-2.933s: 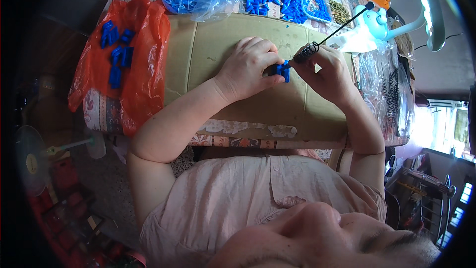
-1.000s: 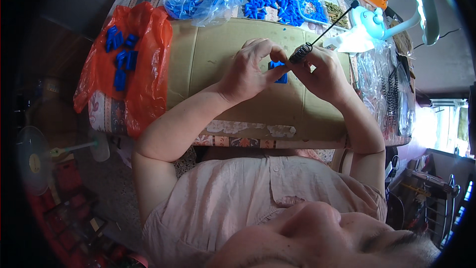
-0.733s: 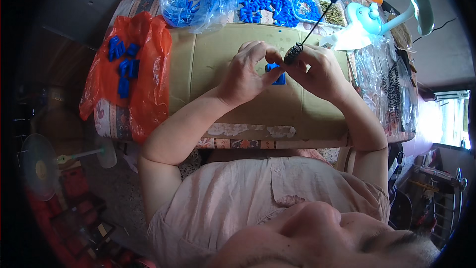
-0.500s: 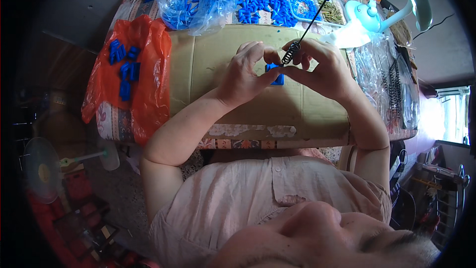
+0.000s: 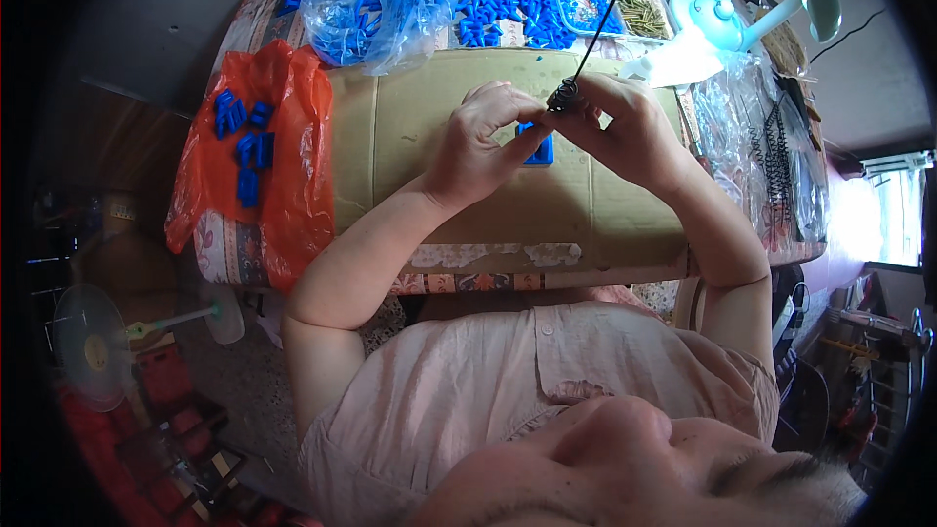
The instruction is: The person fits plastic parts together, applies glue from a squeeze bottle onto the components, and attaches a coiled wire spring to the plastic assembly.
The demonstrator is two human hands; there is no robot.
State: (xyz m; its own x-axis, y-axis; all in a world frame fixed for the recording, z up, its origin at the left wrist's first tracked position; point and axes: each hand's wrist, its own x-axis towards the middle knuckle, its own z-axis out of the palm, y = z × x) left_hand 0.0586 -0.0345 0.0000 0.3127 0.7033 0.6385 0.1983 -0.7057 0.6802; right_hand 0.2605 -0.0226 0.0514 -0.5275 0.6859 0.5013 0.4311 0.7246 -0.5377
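Observation:
My left hand [image 5: 480, 141] and my right hand [image 5: 625, 127] meet over a brown cardboard sheet [image 5: 390, 137] on the table. Between their fingertips is a small blue plastic piece [image 5: 538, 147], which my left hand holds. My right hand grips a thin black rod with a coiled spring at its lower end [image 5: 584, 57]; the rod slants up and away toward the far side. The spring end sits right at the blue piece.
An orange plastic bag [image 5: 283, 156] with several blue pieces lies at the left. Clear bags [image 5: 376, 10] and a loose heap of blue pieces [image 5: 508, 10] lie at the far edge. A pale desk lamp [image 5: 722, 15] and black springs [image 5: 776, 151] stand at the right.
The black rod has swung from a low slant to a steeper one. Both hands stayed together on the blue piece; the view shifted slightly.

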